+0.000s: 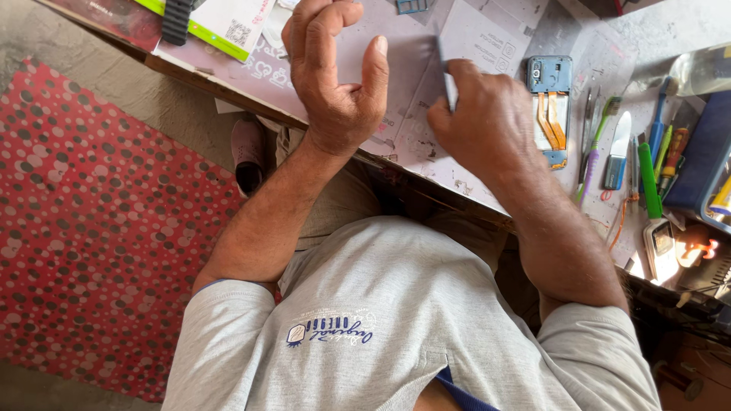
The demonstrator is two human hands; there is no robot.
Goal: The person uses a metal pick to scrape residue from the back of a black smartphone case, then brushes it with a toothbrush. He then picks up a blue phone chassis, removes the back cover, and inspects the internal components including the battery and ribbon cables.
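Observation:
My left hand [335, 72] reaches over the work table [426, 160], thumb and fingers around a thin pale grey panel [407, 57] held just above the paper-covered top. My right hand [487, 114] pinches the panel's right edge, which shows as a dark thin line near my fingertips. Just to the right of my right hand, an opened phone body [550, 106] with a blue frame and orange flex cables lies flat on the table.
Screwdrivers, tweezers and a brush [609, 144] lie in a row right of the phone. A blue tray [704, 160] stands at the far right. Printed sheets and a green-edged box [221, 27] lie at the back left. Below are a red dotted floor mat [99, 228] and a shoe [249, 152].

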